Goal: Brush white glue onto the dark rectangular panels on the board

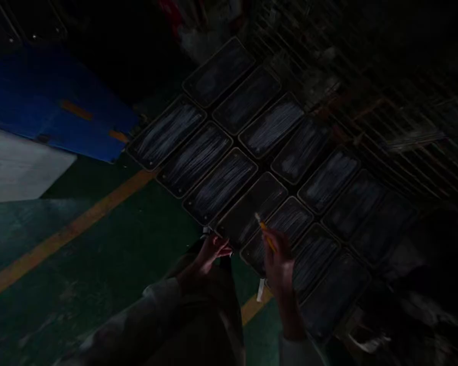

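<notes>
The scene is very dark. Flat dark rectangular panels with rounded corners lie in rows, most bearing pale streaks. My right hand (278, 256) is closed round a yellow-handled brush (267, 238), its pale tip over a panel (248, 211) with few streaks. By that panel's near edge is my left hand (212, 250), fingers bent together; whether they grip anything is too dim to tell. A streaked panel (219, 185) lies beyond it on the left, and another streaked panel (293, 221) on the right, partly behind my right hand.
A blue surface (61, 101) and a white board-like thing (19, 165) stand to the left. The green floor (110, 239) carries a yellow line (72, 229). Wire-like bars (397, 117) run along the far right. A small white strip (260, 290) hangs below the panels.
</notes>
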A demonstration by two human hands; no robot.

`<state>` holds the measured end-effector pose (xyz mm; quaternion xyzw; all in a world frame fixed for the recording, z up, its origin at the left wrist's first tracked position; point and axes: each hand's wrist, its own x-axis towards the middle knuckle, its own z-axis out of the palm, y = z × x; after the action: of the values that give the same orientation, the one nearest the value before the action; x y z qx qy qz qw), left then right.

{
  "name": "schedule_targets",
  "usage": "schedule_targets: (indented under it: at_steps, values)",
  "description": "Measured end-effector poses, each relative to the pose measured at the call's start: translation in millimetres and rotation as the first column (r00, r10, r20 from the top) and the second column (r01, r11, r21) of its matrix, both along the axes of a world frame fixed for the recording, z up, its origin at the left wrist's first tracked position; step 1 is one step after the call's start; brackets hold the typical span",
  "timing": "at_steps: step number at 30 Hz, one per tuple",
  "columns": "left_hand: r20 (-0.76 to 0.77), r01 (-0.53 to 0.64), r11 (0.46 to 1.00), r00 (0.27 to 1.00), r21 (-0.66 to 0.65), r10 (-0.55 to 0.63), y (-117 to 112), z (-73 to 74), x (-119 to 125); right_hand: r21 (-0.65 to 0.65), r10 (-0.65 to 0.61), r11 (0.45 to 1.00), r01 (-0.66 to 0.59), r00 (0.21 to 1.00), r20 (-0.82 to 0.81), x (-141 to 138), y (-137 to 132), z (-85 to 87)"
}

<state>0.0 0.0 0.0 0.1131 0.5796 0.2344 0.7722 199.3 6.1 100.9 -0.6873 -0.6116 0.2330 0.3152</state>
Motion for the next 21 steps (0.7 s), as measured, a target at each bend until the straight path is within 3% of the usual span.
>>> schedule_targets:
  at_steps: [5, 8, 12, 17, 19, 21]
  values:
    - [-0.124, 0.038, 0.999, 0.992, 0.009, -0.037, 3.6, -4.3, -9.1, 0.168, -0.027, 0.986, 0.001, 0.988, 0.154, 32.9, 69.2, -12.1]
    - [-0.164, 0.048, 0.997, 0.986, 0.059, -0.038, 4.7, -8.8, -10.8, 0.155, -0.016, 0.988, -0.013, 0.983, 0.182, 33.4, 79.4, -27.0]
    - [-0.141, 0.037, 0.997, 0.99, 0.067, -0.027, 4.8, -11.2, -11.2, 0.021, 0.06, 0.998, -0.064, 0.989, 0.135, 0.4, 42.2, -32.8]
    - [-0.109, 0.032, 0.997, 0.994, 0.064, -0.025, 6.4, -10.2, -12.5, -0.121, 0.201, 0.973, -0.195, 0.979, 0.037, -58.4, -34.2, -12.4]
    - [-0.106, 0.04, 0.997, 0.994, 0.068, -0.032, 7.8, -9.3, -13.0, -0.132, 0.203, 0.97, -0.204, 0.979, -0.019, -68.5, -48.2, -4.1]
    - [-0.113, 0.043, 0.997, 0.993, 0.065, -0.036, 9.0, -8.6, -13.6, -0.118, 0.178, 0.975, -0.187, 0.981, -0.083, -65.0, -44.6, 2.0]
